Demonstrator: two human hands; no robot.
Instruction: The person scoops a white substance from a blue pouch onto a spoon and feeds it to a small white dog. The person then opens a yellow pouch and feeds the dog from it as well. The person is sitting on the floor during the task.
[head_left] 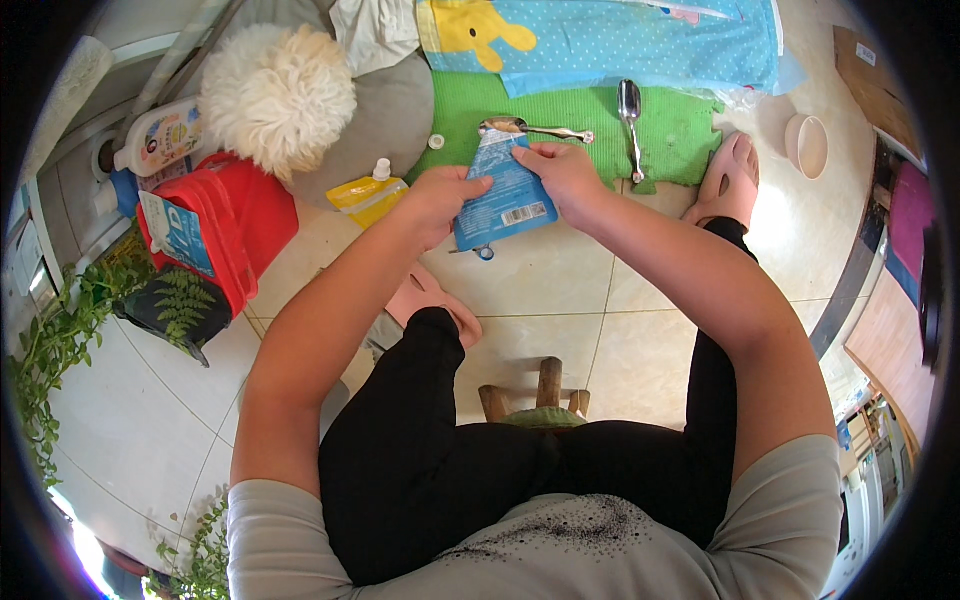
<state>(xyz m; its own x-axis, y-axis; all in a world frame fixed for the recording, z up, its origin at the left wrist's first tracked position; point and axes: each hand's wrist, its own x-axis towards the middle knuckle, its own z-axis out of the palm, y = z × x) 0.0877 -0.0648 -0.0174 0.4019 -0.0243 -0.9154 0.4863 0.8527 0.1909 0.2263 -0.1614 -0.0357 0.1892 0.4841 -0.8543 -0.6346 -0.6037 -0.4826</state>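
A flat blue pouch (507,185) with a barcode is held up between both hands above the tiled floor. My left hand (447,203) pinches its left edge, thumb on top. My right hand (563,178) grips its upper right edge the same way. Behind the pouch's top lies a metal scoop (560,132), partly hidden. A second metal scoop (630,125) rests on the green mat (460,98). Left of my left hand lies a yellow spouted pouch (365,196). A small blue-ringed item (486,253) peeks out below the blue pouch, mostly covered.
A fluffy white animal (280,97) is at the far left, near a red bin (255,225) and a white bottle (160,140). A round white cap (436,142) sits on the mat. Beyond lies a blue dotted cloth (620,45). A pale bowl (806,147) stands right.
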